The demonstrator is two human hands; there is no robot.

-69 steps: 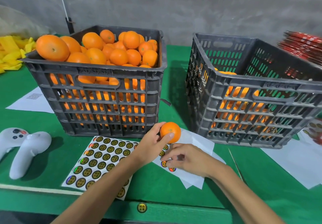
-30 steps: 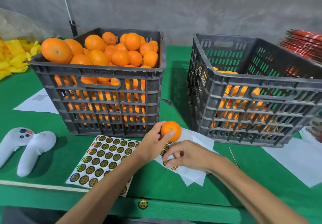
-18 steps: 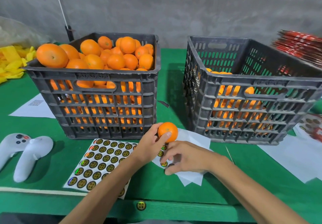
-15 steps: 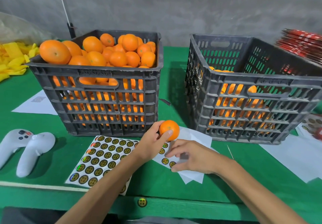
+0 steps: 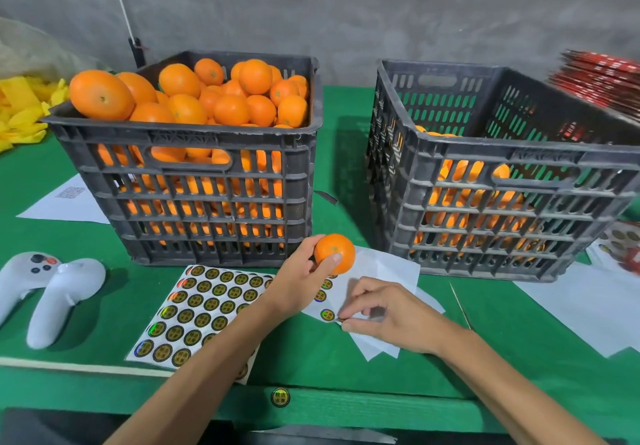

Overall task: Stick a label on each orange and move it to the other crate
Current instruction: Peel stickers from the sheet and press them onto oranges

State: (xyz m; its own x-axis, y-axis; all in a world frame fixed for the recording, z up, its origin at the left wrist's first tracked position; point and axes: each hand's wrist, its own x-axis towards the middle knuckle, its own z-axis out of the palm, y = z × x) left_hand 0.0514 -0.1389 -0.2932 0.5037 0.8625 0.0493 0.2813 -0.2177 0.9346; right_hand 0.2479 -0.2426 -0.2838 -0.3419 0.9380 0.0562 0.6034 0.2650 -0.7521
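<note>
Nearest, the right hand (image 5: 391, 316) pinches one thin, floppy label (image 5: 341, 320) at its edge off the nearly spent sheet (image 5: 374, 271). Just beyond, the left hand (image 5: 298, 285) curls round one orange (image 5: 334, 253), firm, light and round, likely best cupped. Left of that orange lies one fuller label sheet (image 5: 204, 309). Behind stand two crates: the left crate (image 5: 194, 181) heaped, the right crate (image 5: 502, 202) part filled.

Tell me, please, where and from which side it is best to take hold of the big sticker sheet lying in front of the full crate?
Pinch the sticker sheet at its near-left corner, coming from the table's front edge. It lies flat, the left hand's forearm crosses its right side, and the full crate blocks the far edge.
</note>
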